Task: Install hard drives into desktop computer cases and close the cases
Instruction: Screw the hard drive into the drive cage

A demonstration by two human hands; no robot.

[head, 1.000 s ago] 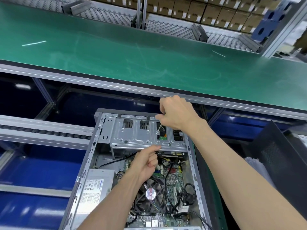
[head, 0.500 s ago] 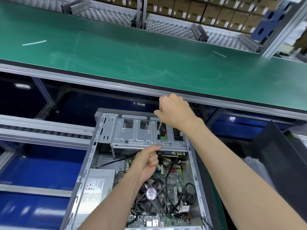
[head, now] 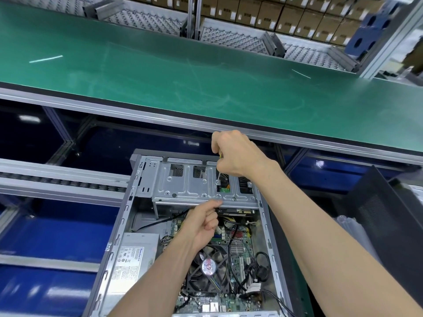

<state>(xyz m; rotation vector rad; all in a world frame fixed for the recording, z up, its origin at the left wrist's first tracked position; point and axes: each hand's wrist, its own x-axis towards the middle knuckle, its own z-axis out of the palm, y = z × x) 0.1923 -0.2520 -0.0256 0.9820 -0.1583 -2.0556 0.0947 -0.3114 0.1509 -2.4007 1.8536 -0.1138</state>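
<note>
The open case (head: 137, 225) lies below the green bench (head: 160, 72). Left hand (head: 201, 225), fingers curled, thumb touching the drive cage (head: 190, 188) front edge. Right hand (head: 238, 156) above the cage, fingers gripping a screwdriver (head: 219, 176), tip on a cage screw.

Bright overhead light, glare streaks, fisheye edges, blurry corners.

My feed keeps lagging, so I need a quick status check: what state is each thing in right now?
Computer case: open, side panel off.
Drive cage: inside the case, at its far end.
Screwdriver: upright, tip on the drive cage.
Right hand: grips the screwdriver.
Left hand: curled, index finger touching the drive cage's front edge.
Side panel: off, beside the case at right.
</note>
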